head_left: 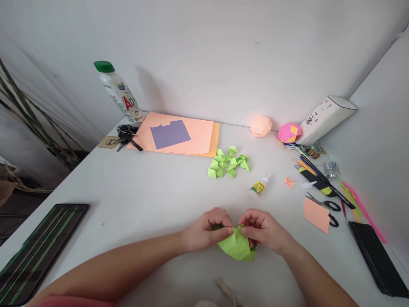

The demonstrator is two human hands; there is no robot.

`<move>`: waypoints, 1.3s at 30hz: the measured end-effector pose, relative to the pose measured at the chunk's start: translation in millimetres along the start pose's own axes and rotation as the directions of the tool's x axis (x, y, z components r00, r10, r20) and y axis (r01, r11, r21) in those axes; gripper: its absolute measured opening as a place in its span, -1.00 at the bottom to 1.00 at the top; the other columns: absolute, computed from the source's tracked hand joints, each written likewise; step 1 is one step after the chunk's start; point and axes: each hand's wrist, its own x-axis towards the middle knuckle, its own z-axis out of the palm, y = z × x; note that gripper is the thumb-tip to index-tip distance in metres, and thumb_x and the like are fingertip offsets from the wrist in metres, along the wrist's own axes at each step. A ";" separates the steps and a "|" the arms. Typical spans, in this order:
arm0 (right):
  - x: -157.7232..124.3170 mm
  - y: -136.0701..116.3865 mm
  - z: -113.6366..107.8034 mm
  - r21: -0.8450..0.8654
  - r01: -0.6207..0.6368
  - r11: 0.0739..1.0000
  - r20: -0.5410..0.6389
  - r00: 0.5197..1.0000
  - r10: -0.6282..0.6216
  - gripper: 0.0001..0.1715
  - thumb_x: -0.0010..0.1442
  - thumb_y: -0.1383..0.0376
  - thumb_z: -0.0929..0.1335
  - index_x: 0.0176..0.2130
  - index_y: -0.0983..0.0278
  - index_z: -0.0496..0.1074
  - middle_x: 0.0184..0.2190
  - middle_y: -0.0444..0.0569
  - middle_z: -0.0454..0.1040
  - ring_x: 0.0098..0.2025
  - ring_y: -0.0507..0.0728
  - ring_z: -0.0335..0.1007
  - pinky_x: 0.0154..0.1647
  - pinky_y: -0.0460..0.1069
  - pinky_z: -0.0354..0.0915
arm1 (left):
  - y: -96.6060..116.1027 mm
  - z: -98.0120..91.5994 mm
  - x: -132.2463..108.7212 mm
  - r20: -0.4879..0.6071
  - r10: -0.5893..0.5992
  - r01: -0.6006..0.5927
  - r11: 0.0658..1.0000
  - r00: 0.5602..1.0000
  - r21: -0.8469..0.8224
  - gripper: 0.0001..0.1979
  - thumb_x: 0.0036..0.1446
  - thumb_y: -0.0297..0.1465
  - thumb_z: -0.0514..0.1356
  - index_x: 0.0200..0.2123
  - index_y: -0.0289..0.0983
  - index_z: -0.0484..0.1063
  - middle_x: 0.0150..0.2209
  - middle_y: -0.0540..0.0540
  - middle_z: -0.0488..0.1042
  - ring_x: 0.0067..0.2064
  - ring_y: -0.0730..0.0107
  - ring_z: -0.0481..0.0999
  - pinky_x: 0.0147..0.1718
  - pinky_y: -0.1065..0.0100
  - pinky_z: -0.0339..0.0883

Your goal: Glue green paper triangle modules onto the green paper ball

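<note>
The person's left hand (207, 230) and right hand (266, 232) are close together, low over the white surface (153, 187). The fingers of both hands pinch the top edge of a green folded paper model (237, 247), one hand on each side. It is round at the bottom, with flat sides and sharp creases, and it sits between the two hands, near the person's body.

Past the hands I see a pile of small green paper pieces (220, 165), folded into pointy bits with crisp edges. Between them and the right hand, a small plastic glue bottle (258, 187) lies on its side with a yellow label.

By the wall are a peach paper ball (261, 127) with flat faces and a pink and yellow paper ball (289, 133). To the right, a flat peach paper piece (315, 214) partly covers the black-handled scissors (331, 205). To the left, a purple sheet (171, 134) with one ragged edge lies on big, smooth peach sheets (201, 136).
</note>
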 end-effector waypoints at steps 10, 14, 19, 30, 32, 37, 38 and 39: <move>-1.3 -2.7 2.3 -0.010 0.030 0.999 -0.007 1.000 -0.030 -0.63 0.01 0.07 0.46 -0.31 0.27 0.41 -0.57 -0.23 0.36 -0.62 -0.07 0.30 -0.63 -0.16 0.11 | -1.6 0.3 -0.6 -0.004 -0.005 0.004 1.000 1.000 -0.014 -0.70 0.15 -0.20 0.16 -0.49 -0.31 0.41 -0.49 -0.06 0.35 -0.34 0.40 0.33 -0.25 0.33 0.27; -1.5 -1.1 3.0 -0.011 0.018 1.000 0.020 1.000 -0.018 -0.59 0.00 0.04 0.46 -0.28 0.29 0.44 -0.61 -0.23 0.34 -0.62 -0.06 0.29 -0.62 -0.15 0.13 | -3.9 0.1 -1.2 -0.006 -0.002 0.002 1.000 1.000 -0.018 -0.70 0.15 -0.20 0.16 -0.48 -0.31 0.41 -0.50 -0.05 0.33 -0.34 0.41 0.32 -0.26 0.34 0.26; -1.8 -0.2 3.8 0.004 0.029 1.000 0.020 0.999 -0.029 -0.62 0.01 0.06 0.45 -0.29 0.29 0.45 -0.60 -0.22 0.34 -0.61 -0.07 0.27 -0.60 -0.14 0.15 | -4.0 -0.5 -1.7 -0.016 -0.017 0.017 0.999 1.000 -0.033 -0.69 0.14 -0.20 0.17 -0.49 -0.32 0.42 -0.50 -0.05 0.34 -0.34 0.40 0.31 -0.26 0.34 0.26; -3.0 -3.5 4.3 -0.026 0.070 0.997 0.036 0.997 -0.069 -0.67 0.05 0.08 0.44 -0.32 0.29 0.45 -0.60 -0.22 0.32 -0.59 -0.07 0.26 -0.60 -0.15 0.14 | 0.1 -0.3 -1.3 0.007 0.008 -0.008 1.000 1.000 0.003 -0.67 0.15 -0.19 0.15 -0.51 -0.31 0.40 -0.51 -0.07 0.36 -0.34 0.38 0.33 -0.24 0.32 0.25; -3.1 -3.2 4.1 -0.027 0.069 0.997 0.039 0.997 -0.068 -0.67 0.05 0.08 0.44 -0.32 0.30 0.45 -0.60 -0.22 0.32 -0.59 -0.07 0.26 -0.60 -0.15 0.14 | 0.1 -0.5 -1.1 0.014 0.020 -0.020 1.000 1.000 0.011 -0.68 0.15 -0.19 0.15 -0.51 -0.31 0.39 -0.51 -0.07 0.36 -0.34 0.38 0.33 -0.23 0.32 0.25; -3.0 -1.3 4.2 -0.047 0.079 0.996 0.041 0.996 -0.077 -0.66 0.05 0.07 0.43 -0.32 0.29 0.45 -0.60 -0.22 0.32 -0.60 -0.07 0.26 -0.59 -0.14 0.15 | 0.0 -1.2 0.5 0.034 0.020 -0.022 0.998 0.999 0.057 -0.66 0.16 -0.18 0.13 -0.51 -0.31 0.38 -0.51 -0.06 0.35 -0.34 0.39 0.33 -0.22 0.32 0.23; -3.0 -0.7 4.7 -0.049 0.082 0.995 0.040 0.996 -0.081 -0.66 0.05 0.06 0.43 -0.32 0.29 0.45 -0.60 -0.22 0.32 -0.60 -0.06 0.25 -0.59 -0.14 0.15 | 0.3 -1.2 1.0 0.042 0.018 -0.021 0.997 0.999 0.070 -0.66 0.16 -0.17 0.13 -0.51 -0.31 0.38 -0.52 -0.05 0.35 -0.34 0.39 0.33 -0.22 0.32 0.22; -3.1 -0.2 5.4 -0.048 0.084 0.995 0.037 0.996 -0.083 -0.65 0.05 0.06 0.43 -0.32 0.30 0.45 -0.60 -0.22 0.31 -0.60 -0.06 0.25 -0.59 -0.13 0.15 | 0.7 -1.1 1.6 0.050 0.017 -0.021 0.996 0.999 0.082 -0.65 0.16 -0.17 0.13 -0.51 -0.31 0.38 -0.52 -0.05 0.35 -0.35 0.40 0.33 -0.22 0.32 0.22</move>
